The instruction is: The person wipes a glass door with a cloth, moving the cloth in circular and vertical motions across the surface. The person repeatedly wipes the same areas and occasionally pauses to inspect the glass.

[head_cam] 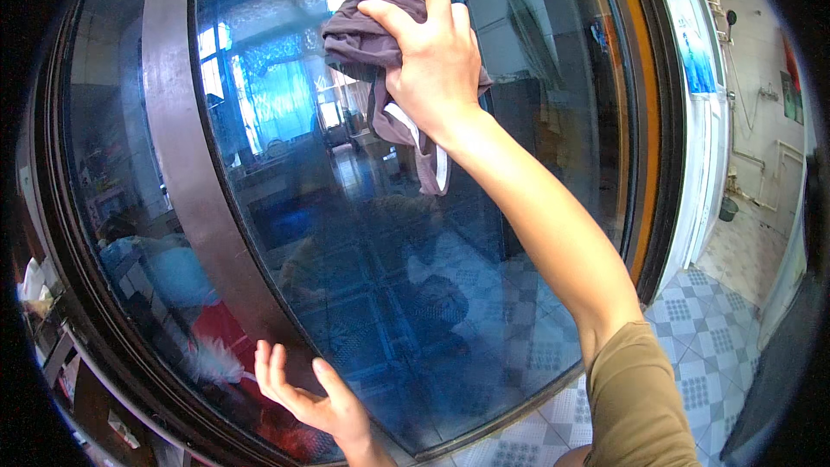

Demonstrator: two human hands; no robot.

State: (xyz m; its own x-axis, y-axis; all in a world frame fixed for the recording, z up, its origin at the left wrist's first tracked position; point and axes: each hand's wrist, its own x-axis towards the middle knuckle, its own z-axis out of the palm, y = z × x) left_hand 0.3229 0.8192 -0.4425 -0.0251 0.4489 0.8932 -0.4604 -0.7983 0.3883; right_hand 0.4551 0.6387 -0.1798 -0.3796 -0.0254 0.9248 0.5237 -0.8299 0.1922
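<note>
A bunched dark purple-grey cloth (373, 26) with a white-edged strip hanging down is in my right hand (441, 52), held up against the upper part of a dark, reflective glass pane (415, 285). My left hand (311, 395), palm up with the fingers apart and nothing in it, is low down in front of the brown metal frame bar (188, 123) beside the pane. The pane mirrors a window, a room and a tiled floor.
To the right of the glass, a white-framed doorway (703, 175) gives onto a tiled room with pipes and a dark bucket (728, 209). Patterned floor tiles (687, 337) run below. A shelf with items (65, 363) stands at the lower left.
</note>
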